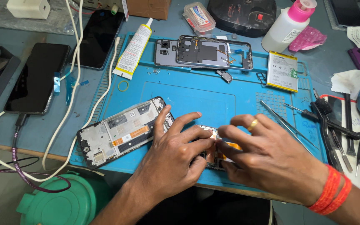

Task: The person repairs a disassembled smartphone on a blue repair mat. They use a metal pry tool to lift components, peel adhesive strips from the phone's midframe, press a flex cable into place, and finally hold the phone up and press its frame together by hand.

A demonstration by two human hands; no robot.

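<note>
At the near edge of the blue mat (188,96) on the desk, left hand (176,156) and right hand (267,156) both pinch a small phone part (223,150) with closed fingers, just right of an opened phone frame (123,131), tweezers (286,123) lying to the right.

You have one view only, from the camera on your head, tilted steeply down and forward over the desk (34,137) from its near edge. It sits close: your hands, left (176,154) and right (267,156), fill the lower middle, with the blue mat (188,96) spreading across the centre to the far clutter at the top. The floor and a green lid (63,204) show at bottom left, under the desk edge.
</note>
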